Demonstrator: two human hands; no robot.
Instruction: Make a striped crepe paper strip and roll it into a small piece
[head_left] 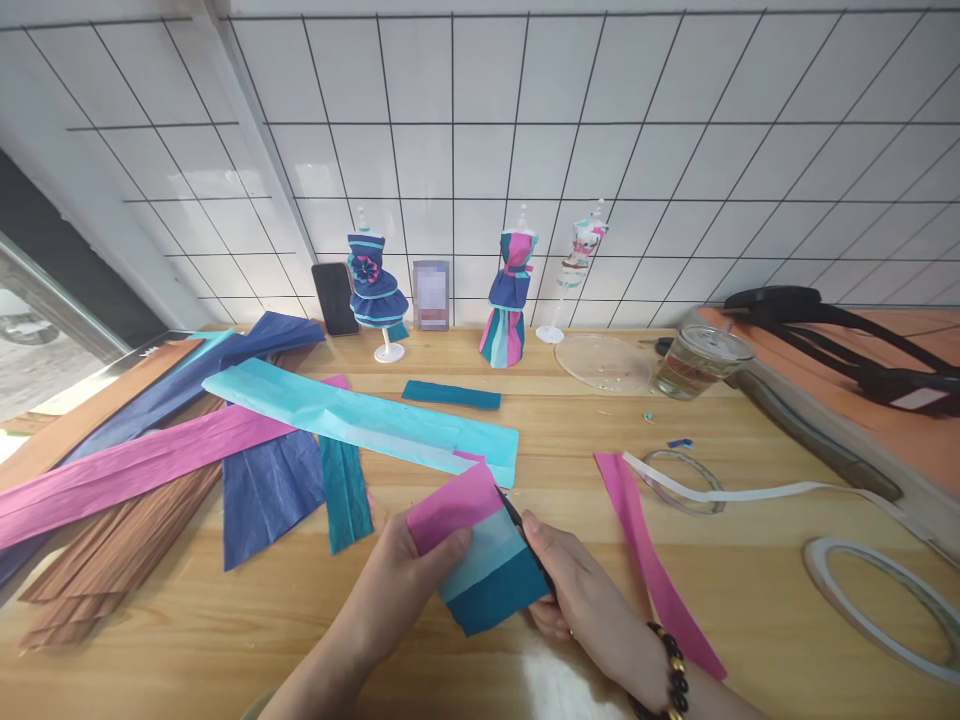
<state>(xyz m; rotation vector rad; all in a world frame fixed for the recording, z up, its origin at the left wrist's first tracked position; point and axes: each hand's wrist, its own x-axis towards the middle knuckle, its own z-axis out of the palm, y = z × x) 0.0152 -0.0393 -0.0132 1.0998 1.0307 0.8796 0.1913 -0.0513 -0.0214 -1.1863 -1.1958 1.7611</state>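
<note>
Pinched in my left hand [409, 570] is a striped piece of crepe paper [491, 555], pink, light blue and dark teal, with the thumb lying on top. My right hand [577, 580] grips black scissors [516, 512] at the paper's right edge. The scissors are mostly hidden behind the paper and fingers, so how far the blades are apart cannot be seen. Just beyond the hands lies a long turquoise crepe strip [360, 412]. A narrow pink strip [649, 560] runs past my right wrist.
Several crepe strips [150, 445] overlap at left. Along the tiled wall stand mini dress forms [375, 285], [512, 300], [579, 260] and a phone [335, 298]. At right are a lidded cup [697, 365], tape rolls [885, 605], a round clear lid [604, 362] and a black strapped object [847, 340].
</note>
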